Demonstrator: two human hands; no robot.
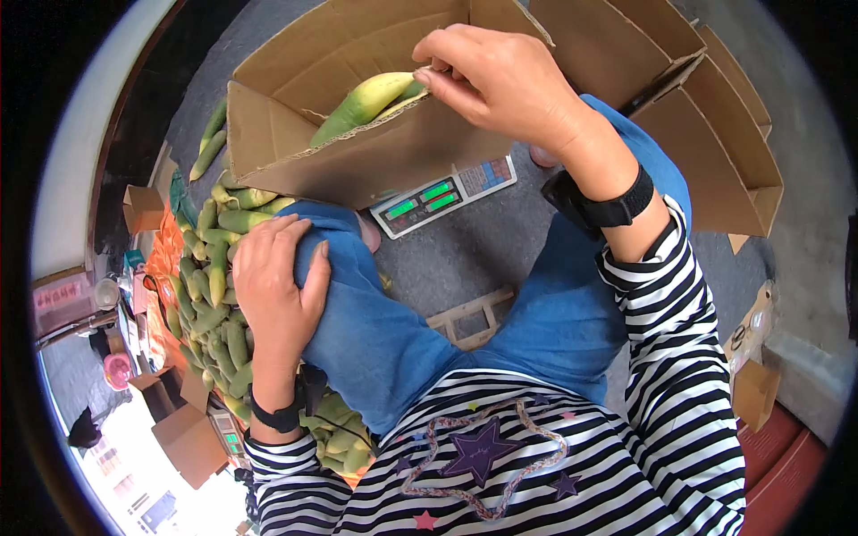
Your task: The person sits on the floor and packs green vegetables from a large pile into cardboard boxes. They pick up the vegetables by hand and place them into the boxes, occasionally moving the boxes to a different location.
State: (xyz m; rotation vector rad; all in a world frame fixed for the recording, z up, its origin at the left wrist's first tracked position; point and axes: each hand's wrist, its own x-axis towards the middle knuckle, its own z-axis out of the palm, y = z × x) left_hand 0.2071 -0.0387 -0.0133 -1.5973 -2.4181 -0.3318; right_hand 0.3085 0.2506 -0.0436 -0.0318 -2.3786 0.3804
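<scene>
An uncovered cardboard box (375,181) stands in front of me, resting on or against a digital scale (442,194) with lit green displays. A green radish (365,104) with a pale yellow end lies tilted inside the box, and part of another radish (410,92) shows behind the near wall. Above that wall, my right hand (493,80) pinches the pale tip of the first radish between thumb and fingers. My left hand (278,268) lies on my blue-trousered left knee, thumb apart from the fingers, holding nothing. The box's bottom is hidden.
A large heap of green radishes (218,315) lies at my left, partly on orange sheeting (164,261). Several more cardboard boxes (710,147) stand at the right. Between my legs is a wooden frame (472,320), with a second scale (230,432) at lower left.
</scene>
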